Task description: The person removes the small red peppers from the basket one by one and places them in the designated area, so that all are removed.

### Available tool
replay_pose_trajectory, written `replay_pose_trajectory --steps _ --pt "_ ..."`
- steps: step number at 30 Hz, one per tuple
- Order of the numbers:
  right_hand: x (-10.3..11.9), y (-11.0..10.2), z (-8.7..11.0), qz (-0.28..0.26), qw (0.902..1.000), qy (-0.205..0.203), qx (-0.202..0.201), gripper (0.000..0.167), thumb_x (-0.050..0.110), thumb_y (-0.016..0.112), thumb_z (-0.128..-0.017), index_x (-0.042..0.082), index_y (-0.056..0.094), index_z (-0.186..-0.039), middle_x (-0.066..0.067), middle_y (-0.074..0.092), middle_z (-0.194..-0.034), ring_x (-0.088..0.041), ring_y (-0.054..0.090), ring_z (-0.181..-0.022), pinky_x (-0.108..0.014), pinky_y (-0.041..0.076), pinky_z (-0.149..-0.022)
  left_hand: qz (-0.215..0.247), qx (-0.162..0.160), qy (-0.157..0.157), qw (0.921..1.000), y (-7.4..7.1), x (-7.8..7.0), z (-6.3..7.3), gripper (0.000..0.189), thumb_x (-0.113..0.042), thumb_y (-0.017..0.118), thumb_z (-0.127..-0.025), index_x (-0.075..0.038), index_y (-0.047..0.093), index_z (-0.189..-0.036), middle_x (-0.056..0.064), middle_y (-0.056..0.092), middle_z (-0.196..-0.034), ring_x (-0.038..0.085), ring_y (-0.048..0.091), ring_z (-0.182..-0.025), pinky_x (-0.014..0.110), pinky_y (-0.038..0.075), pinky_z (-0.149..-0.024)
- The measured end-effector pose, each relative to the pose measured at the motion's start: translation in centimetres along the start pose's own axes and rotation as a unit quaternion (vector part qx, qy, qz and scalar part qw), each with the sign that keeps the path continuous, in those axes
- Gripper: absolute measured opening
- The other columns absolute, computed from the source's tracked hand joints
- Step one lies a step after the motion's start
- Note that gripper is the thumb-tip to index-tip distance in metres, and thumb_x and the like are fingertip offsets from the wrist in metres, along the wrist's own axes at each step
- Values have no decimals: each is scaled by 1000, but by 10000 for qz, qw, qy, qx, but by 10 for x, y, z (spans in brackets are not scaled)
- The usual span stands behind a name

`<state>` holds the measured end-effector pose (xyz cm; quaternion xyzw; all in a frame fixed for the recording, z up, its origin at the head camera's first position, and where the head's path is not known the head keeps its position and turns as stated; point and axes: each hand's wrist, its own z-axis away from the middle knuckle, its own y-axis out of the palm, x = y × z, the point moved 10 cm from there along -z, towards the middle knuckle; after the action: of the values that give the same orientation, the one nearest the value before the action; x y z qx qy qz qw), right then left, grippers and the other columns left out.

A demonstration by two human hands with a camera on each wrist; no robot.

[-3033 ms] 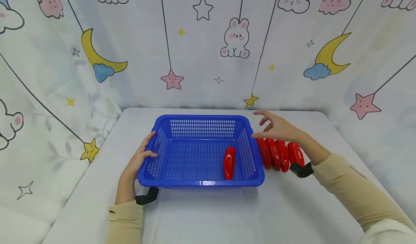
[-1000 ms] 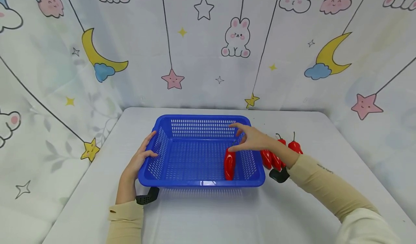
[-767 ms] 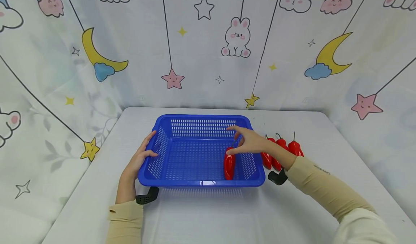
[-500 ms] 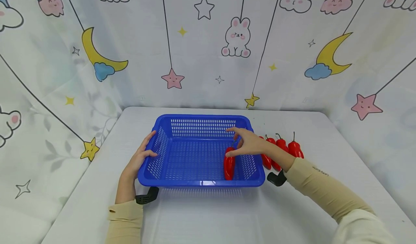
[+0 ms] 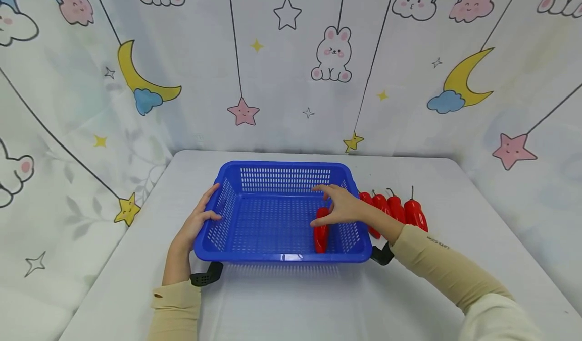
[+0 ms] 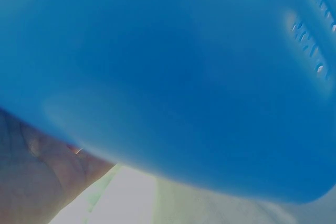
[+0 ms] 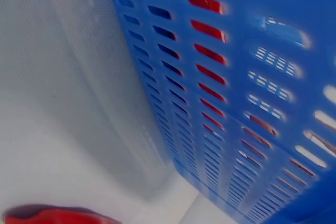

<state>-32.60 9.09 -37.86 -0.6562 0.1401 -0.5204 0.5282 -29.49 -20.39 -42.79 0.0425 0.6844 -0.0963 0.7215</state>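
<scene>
In the head view a blue plastic basket with slotted walls stands on the table. My left hand grips its left rim, the thumb reaching over to the inside. One red chili pepper lies lengthwise near the basket's right end. Over its upper part is my right hand, thumb and fingers spread apart; the thumb crosses in front of the pepper, and the stem is hidden. Whether they touch I cannot tell. The left wrist view is mostly the basket's blurred wall. Through slots in the basket's side, the right wrist view shows red.
Several red chili peppers lie in a row on the white table, right of the basket and partly behind my right forearm. A patterned cloth backdrop rises behind the table. Black wrist cameras hang below both wrists.
My right hand has moved left from the basket's right rim to over the pepper inside, then slightly lower and nearer. The left hand, the basket and the peppers have stayed put.
</scene>
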Motion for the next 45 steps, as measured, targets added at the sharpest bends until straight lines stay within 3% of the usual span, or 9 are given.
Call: replay_pose_trajectory --steps 2,9,21,45 --pt "-1 2 0 106 9999 19 -3 88 51 74 -64 14 39 -136 -18 50 -113 -18 58 -79 -30 52 -64 33 12 -15 10000 1 1 0 77 -1 42 -81 -26 12 -148 8 -2 -152 39 12 -132 53 27 -95" --pt "-1 5 0 519 9986 51 -106 88 54 73 -62 21 40 -136 -15 46 -125 -31 49 -110 -47 50 -75 20 38 18 10000 1 -1 1 78 -2 43 -81 -27 11 -148 7 -3 -152 39 10 -133 55 26 -95" --pt "-3 13 0 599 9981 168 -38 90 56 73 -61 22 39 -137 -17 41 -133 -31 48 -113 -52 47 -78 -7 30 -62 10000 1 3 4 77 -2 42 -82 -26 10 -148 9 -3 -152 40 9 -133 57 25 -96" --pt "-3 13 -3 654 9977 41 -146 92 56 73 -60 21 38 -138 -17 43 -131 -32 49 -112 -53 47 -78 -34 44 68 10000 1 -3 2 77 -1 42 -82 -26 11 -148 9 -3 -152 40 12 -132 54 29 -93"
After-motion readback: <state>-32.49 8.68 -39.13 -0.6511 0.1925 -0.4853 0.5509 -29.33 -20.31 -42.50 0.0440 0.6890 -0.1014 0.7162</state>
